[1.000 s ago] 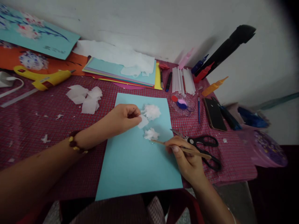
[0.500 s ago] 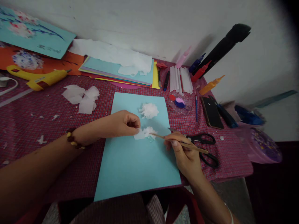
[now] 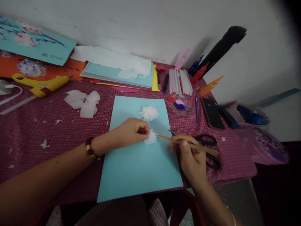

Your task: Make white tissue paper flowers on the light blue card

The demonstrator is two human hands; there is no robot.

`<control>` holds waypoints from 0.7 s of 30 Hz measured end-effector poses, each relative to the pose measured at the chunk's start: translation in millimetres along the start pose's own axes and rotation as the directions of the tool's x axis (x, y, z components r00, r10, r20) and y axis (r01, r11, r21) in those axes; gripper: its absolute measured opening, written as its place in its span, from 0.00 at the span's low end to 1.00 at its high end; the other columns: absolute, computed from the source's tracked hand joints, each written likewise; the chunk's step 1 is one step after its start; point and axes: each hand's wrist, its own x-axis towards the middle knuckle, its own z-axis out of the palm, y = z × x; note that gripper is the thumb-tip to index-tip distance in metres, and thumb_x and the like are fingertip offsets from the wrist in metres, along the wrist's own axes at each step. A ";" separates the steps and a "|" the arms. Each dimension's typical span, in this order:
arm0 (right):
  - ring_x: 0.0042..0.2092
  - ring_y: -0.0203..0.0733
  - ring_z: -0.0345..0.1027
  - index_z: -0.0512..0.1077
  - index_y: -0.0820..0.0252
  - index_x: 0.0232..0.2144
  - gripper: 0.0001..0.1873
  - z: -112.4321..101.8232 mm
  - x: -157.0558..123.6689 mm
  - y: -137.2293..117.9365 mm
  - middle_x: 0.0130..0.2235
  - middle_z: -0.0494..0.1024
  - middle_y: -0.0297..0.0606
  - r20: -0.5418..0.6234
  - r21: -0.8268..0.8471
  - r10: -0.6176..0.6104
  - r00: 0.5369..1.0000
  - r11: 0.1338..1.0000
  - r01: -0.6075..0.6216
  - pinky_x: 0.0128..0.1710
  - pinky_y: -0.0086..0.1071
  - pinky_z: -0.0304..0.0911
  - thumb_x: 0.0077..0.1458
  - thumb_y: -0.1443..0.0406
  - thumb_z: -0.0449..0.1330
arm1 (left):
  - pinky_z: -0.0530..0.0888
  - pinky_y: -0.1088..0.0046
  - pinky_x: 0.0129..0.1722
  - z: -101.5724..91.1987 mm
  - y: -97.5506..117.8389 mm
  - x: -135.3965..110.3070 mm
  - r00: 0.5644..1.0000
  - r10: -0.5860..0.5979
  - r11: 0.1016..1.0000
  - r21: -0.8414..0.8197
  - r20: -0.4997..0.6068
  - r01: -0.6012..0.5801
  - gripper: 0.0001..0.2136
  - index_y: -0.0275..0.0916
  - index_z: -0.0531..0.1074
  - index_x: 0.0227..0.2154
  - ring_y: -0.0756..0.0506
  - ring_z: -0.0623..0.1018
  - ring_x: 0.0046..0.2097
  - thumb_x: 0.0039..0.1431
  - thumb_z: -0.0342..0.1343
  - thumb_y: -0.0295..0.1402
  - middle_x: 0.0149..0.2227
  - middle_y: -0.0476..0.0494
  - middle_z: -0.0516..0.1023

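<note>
Pinches the lower tissue tuft (image 3: 150,138) with the left hand (image 3: 133,131), fingertips closed on it, just above the middle of the blue sheet (image 3: 138,175). Grips a wooden stick (image 3: 164,138) in the closed right hand (image 3: 190,158) over the sheet's right edge and touches the tuft with its tip. Leaves a second tuft (image 3: 149,113) near the sheet's top edge, scissors (image 3: 204,139) just right of the sheet, a paint palette (image 3: 180,104) off its top right corner, and tissue scraps (image 3: 82,102) to its left. Has moved the left hand rightward since half a second ago, bringing the loose tissue piece onto the tuft.
</note>
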 end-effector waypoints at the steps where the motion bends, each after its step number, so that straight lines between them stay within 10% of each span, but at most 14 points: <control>1: 0.28 0.36 0.65 0.73 0.53 0.37 0.11 -0.5 -1.7 -0.2 0.28 0.72 0.32 -0.027 0.036 -0.016 1.000 0.999 0.017 0.28 0.32 0.60 0.64 0.64 0.50 | 0.63 0.80 0.25 1.4 -0.1 1.0 1.000 -0.007 1.000 -0.019 -0.002 0.007 0.02 0.36 0.71 0.26 0.54 0.67 0.25 0.50 0.55 0.27 0.22 0.53 0.71; 21: 0.33 0.40 0.64 0.71 0.55 0.36 0.09 0.3 -3.0 -3.9 0.29 0.70 0.35 0.238 -0.180 -0.167 0.957 0.960 0.213 0.33 0.36 0.60 0.61 0.69 0.51 | 0.64 0.79 0.26 -0.5 2.3 4.4 1.000 -0.026 0.983 -0.181 0.008 0.027 0.03 0.34 0.71 0.28 0.54 0.68 0.26 0.50 0.54 0.26 0.24 0.52 0.71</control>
